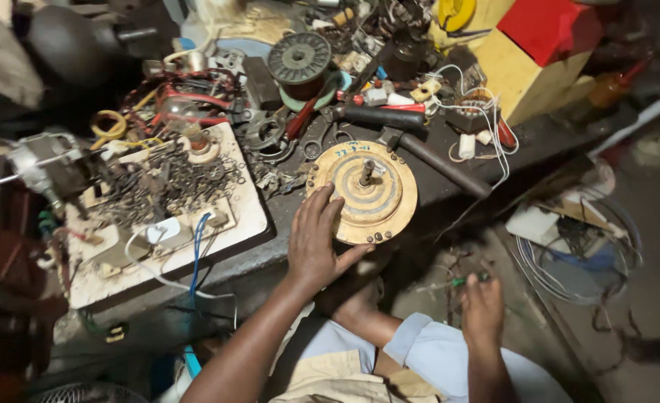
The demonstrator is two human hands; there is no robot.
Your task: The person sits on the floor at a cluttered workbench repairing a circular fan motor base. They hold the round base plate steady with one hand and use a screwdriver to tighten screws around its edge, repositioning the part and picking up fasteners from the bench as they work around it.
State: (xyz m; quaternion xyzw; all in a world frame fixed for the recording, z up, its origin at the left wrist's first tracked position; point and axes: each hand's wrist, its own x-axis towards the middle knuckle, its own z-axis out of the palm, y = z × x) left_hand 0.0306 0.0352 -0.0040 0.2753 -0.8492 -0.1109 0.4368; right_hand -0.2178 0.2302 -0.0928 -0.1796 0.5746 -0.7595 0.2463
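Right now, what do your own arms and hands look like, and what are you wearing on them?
Both arms are bare from the elbow down: no gloves, no watch or rings that I can make out. The left hand and right hand are uncovered. Near the right arm shows a light blue rolled cuff.

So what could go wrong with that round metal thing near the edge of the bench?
The round motor housing sits close to the workbench edge, steadied only by the left hand, so it might slide off. The right hand is down low holding what looks like a green-handled tool, away from the housing, so it could not catch it quickly. The hammer lying right beside it could be knocked too.
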